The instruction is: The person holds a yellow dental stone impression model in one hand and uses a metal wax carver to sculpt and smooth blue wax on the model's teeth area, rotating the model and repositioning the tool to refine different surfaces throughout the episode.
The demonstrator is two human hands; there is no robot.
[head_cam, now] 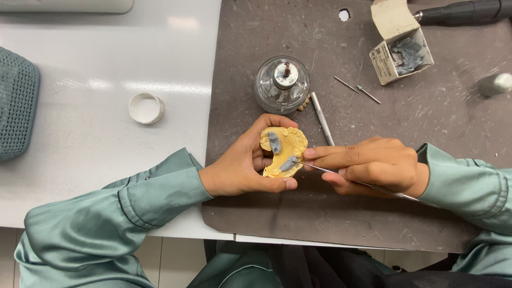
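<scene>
Inspection finds the yellow dental cast (284,151) held just above the dark mat (373,213), a little below the glass spirit lamp (281,84). We note the left hand (240,168) cupping it, its fingers (272,121) curled closed around the upper and lower edges, thumb pressed under the lower rim. The right hand (373,165) has its fingers pinched shut on a thin metal carving instrument (325,168), pen fashion, with the tip resting on a grey wax patch (288,164) on the cast's lower arm. A second grey patch (274,141) sits on the upper arm.

In our judgement the work is best done with short, light strokes, the right fingers braced against the left so the tip cannot skid off the wax onto the plaster. The cast should stay tilted toward the eye, and the left thumb kept clear of the blade's path.

Surroundings, relative to the lamp: a slim metal tool (322,118) lies just beside it on the right, with a small row of tooth-like pieces (304,103) touching its base. Further right are two loose burs (356,89) and an open cardboard box (401,53) holding grey wax. A dark handpiece (464,12) lies above the box. To the left, on the white surface (106,64), stands a small white ring-shaped cap (146,108), and beyond it a teal mesh basket (16,104).

Obstruction: the lamp stands near the left fingertips, and the slim tool lies under the right hand's reach.
</scene>
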